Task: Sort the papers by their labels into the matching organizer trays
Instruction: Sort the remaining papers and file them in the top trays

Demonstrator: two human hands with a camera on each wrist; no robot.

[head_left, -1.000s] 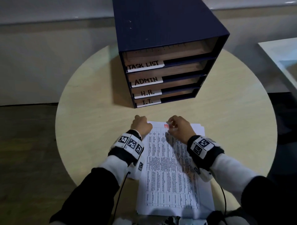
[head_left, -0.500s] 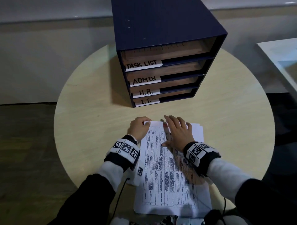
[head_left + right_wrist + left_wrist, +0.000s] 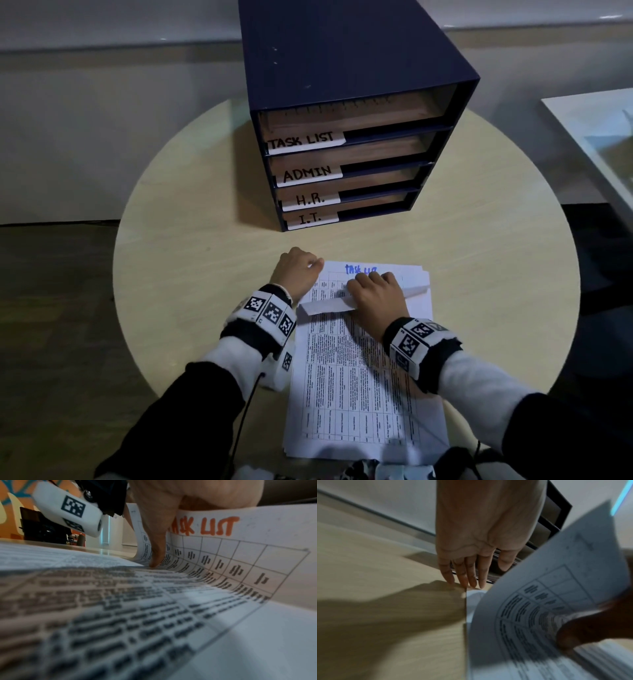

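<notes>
A round pale wooden surface (image 3: 178,274) carries a dark blue organizer (image 3: 342,85) with four trays tagged TASK LIST, ADMIN, H.R. and I.T.; bare wood lies between it and the paper stack (image 3: 359,394) at the near edge. The top sheet (image 3: 327,305), a printed grid headed TASK LIST in orange, curls back off the stack, exposing a blue TASK LIST heading beneath. The right hand (image 3: 375,296) pinches that curled far edge. The left hand (image 3: 296,270) lies relaxed, fingertips at the stack's far left corner.
</notes>
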